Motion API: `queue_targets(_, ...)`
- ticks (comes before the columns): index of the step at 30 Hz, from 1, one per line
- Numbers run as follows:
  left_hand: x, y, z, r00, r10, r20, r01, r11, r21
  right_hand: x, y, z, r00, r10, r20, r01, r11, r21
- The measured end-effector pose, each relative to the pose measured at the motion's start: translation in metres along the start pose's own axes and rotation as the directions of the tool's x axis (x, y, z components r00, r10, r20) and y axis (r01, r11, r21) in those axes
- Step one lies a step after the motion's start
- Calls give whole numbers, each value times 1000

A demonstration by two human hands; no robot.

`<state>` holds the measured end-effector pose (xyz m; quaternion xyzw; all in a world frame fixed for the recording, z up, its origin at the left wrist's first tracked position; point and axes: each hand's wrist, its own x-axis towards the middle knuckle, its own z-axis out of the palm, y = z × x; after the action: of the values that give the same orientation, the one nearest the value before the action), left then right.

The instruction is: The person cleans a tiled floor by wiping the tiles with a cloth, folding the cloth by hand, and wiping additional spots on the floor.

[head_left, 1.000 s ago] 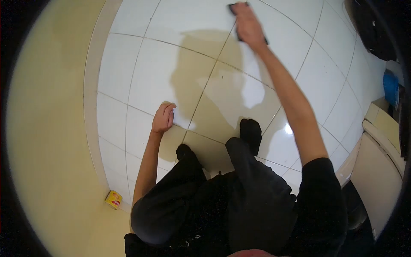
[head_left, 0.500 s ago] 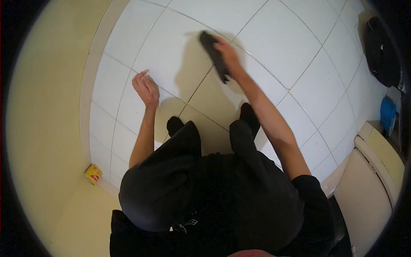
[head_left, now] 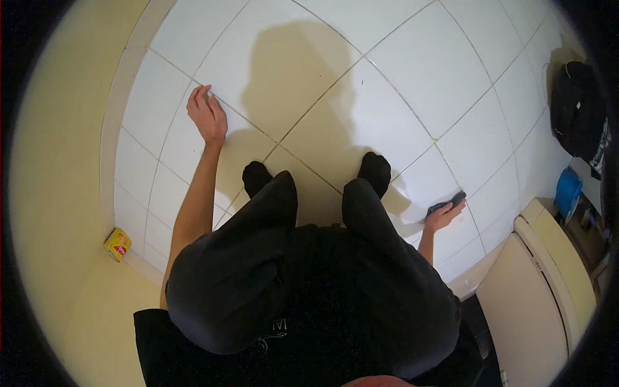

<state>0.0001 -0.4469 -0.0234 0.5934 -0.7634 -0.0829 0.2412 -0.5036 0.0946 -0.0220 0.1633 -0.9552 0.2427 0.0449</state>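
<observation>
A yellow cylindrical container (head_left: 118, 245) is set by the wall, its contents hidden. Over white floor tiles (head_left: 400, 84), the left hand (head_left: 209, 119) is held open, fingers slightly bent. 2 black-socked feet (head_left: 257, 178) are planted between the hands. A dark grey cloth (head_left: 436, 209) is gripped in the right hand (head_left: 444, 217); farther right, a black bag (head_left: 577, 113) is seen.

No text can be read; the small yellow-and-red container (head_left: 118, 244) and black fabric shirt (head_left: 303, 351) bear illegible markings.
</observation>
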Motion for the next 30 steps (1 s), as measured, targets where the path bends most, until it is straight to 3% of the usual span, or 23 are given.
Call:
queue_targets(2, 0, -2, 0, 1000, 11, 0, -11, 1000, -2, 7, -9, 9, 979, -202, -14, 196, 964, -182)
queue_targets(10, 1, 2, -1, 999, -41, 16, 41, 999, -18, 167, -33, 95, 993, 8, -121, -43, 956, -290)
queue_targets(12, 1, 3, 1, 999, -46, 7, 46, 999, -25, 200, -48, 139, 966, -169, -194, 100, 940, -325)
queue_targets(14, 0, 2, 1, 999, -48, -2, 48, 999, -10, 210, -121, 169, 922, -335, -195, 304, 937, -170)
queue_targets(16, 1, 3, -1, 998, -62, 11, 63, 998, -2, 208, -197, 195, 867, -489, -97, 488, 872, -41)
queue_targets(18, 2, 3, 0, 997, -75, 13, 75, 997, -9, 179, -287, 203, 750, -659, -59, 659, 737, 151)
queue_targets(20, 1, 1, 0, 997, -82, 10, 83, 996, -27, 140, -357, 218, 755, -655, 29, 644, 749, 156)
queue_targets(22, 0, 1, -1, 998, -68, -3, 68, 998, -15, 88, -400, 232, 676, -729, 108, 692, 678, 248)
queue_targets(24, 3, 3, 1, 999, -49, -13, 49, 998, -27, 23, -439, 239, 566, -745, 352, 725, 653, 217)
queue_targets(25, 4, 4, 0, 999, -45, -20, 44, 998, -37, -17, -447, 246, 546, -794, 267, 660, 604, 447)
queue_targets(26, 2, 4, -1, 999, -45, -27, 43, 998, -46, -52, -464, 238, 477, -851, 219, 739, 523, 425)
queue_targets(30, 1, 3, -2, 997, -74, -12, 74, 995, -64, -120, -525, 244, 253, -954, 159, 709, 295, 640)
